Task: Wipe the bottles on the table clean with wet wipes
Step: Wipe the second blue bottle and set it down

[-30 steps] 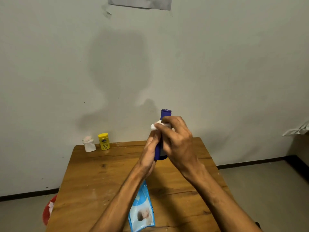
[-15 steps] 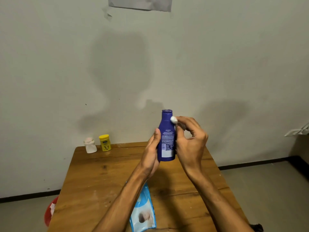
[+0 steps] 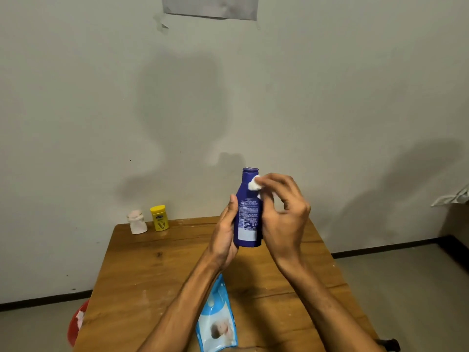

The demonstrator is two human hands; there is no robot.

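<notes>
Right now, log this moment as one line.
left hand: holds blue bottle upright | right hand: pinches wipe against its neck | yellow bottle, white bottle: on table

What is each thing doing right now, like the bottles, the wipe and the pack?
blue bottle: upright, capped, held by the left hand
wet wipe: bunched, pinched by the right hand against the bottle's neck
yellow bottle: standing, lid on, far corner of the table
white bottle: standing beside the yellow one
wipes pack: lying flat on the table
</notes>
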